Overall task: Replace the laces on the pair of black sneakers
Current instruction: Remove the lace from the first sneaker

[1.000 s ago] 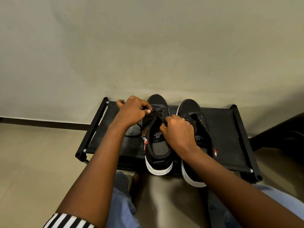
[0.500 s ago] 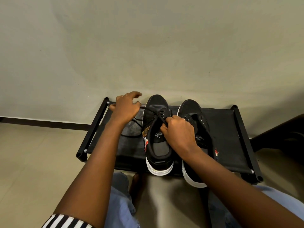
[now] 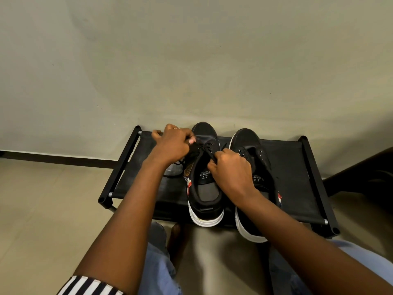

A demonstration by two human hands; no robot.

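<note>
1. A pair of black sneakers is seen side by side on a low black rack, toes toward the wall; the left sneaker (image 3: pixel 205 175) is being laced, while the right sneaker (image 3: pixel 253 167) is shown with bare eyelets and no lace.
2. A thin black lace (image 3: pixel 205 150) is stretched across the upper eyelets of the left sneaker, pinched at one end by the curled fingers of the left hand (image 3: pixel 172 145) and at the other by the closed fingers of the right hand (image 3: pixel 230 171).
3. More slack lace (image 3: pixel 175 163) is seen looped on the fabric beside the left sneaker, below the left wrist.
4. The lace is judged to be light, limp and apt to slip; it is best held close to its stiff tip, where it can be steered into an eyelet.
5. The sneakers are judged light, with soft canvas uppers and firm white rubber soles; the heel or the eyelet flap would be the steadiest place to be gripped.
6. The shoe rack (image 3: pixel 306 167) is made of a dark fabric shelf strung on a black tube frame, and some give under pressure is to be expected.
7. The rack is set against a plain pale wall (image 3: pixel 191 60) on a light tiled floor (image 3: pixel 42 209); a dark skirting strip is run along the left, and denim-clad knees and a striped sleeve (image 3: pixel 89 287) are caught at the bottom edge.
</note>
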